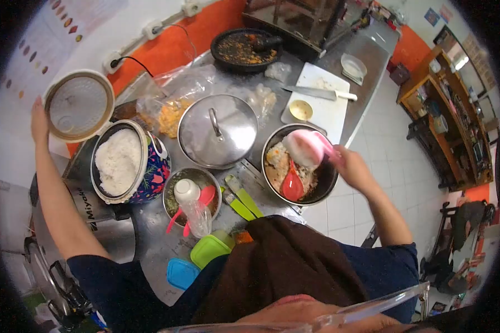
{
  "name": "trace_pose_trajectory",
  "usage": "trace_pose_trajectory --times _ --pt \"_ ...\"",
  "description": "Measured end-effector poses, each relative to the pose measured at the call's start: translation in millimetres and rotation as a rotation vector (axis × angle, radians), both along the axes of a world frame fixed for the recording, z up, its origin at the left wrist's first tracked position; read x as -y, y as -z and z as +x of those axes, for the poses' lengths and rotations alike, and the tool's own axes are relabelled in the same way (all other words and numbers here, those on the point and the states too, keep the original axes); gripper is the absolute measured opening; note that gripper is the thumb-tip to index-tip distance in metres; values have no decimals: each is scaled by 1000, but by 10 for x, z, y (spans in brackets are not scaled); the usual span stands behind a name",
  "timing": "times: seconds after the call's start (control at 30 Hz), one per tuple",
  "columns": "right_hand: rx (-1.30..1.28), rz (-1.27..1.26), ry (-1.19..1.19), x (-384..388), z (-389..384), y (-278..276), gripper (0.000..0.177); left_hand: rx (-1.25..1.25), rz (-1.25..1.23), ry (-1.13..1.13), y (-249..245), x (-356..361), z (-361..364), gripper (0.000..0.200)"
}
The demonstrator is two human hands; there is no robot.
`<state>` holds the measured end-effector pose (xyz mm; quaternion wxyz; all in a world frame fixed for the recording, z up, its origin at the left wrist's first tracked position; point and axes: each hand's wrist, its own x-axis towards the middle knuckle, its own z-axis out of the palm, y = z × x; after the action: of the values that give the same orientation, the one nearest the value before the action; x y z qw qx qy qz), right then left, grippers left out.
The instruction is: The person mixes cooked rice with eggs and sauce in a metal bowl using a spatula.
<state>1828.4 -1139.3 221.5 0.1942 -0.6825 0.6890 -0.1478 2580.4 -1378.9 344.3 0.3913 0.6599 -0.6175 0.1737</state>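
Observation:
My left hand (39, 123) grips the outer edge of the raised rice cooker lid (79, 105). Below the lid, the floral-patterned rice cooker (156, 169) is full of white rice (118, 161). On the right, my right hand (350, 167) is closed around the handle of a pink scoop (314, 145). The scoop tilts over a metal pot (329, 187), with white rice at its mouth. Inside the pot lie rice and other food, along with a red ladle (292, 185).
Near the pot are a steel lid (216, 133), a bowl (216, 200) holding pink spoons and a white cup, and green-handled utensils (241, 201). Behind are a cutting board (330, 114) with a knife (319, 92), a stone mortar (228, 62) and bagged food (175, 114).

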Motion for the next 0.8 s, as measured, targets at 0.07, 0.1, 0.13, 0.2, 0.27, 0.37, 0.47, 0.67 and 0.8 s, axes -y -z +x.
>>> trace_pose_trajectory --times 0.07,0.1,0.13,0.2,0.27,0.37,0.47,0.67,0.8 --pt "52 -169 -39 -96 -31 470 33 -73 115 -79 -291 -416 -410 57" --pt "78 -136 -41 -118 -38 612 39 -151 217 -173 -402 -599 -531 58" --pt "37 -118 -10 -120 -24 705 39 -143 223 -174 -476 -708 -506 58" --pt "1 -93 3 -110 -3 737 40 -226 485 -88 -576 -995 -392 59" --pt "231 -186 100 -87 12 679 38 -212 415 -73 -613 -1553 -873 58" --pt "217 -192 -12 -82 -83 562 35 -79 274 -16 -674 -2527 -1750 51" --pt "732 192 59 167 30 430 30 86 239 12 -601 -3494 -2340 38" --pt "1288 230 -512 833 1692 -189 34 41 -31 306 -123 -4936 -3207 37" --pt "1435 127 -667 1396 2982 -245 36 -391 -377 245 739 -5686 -3358 36"
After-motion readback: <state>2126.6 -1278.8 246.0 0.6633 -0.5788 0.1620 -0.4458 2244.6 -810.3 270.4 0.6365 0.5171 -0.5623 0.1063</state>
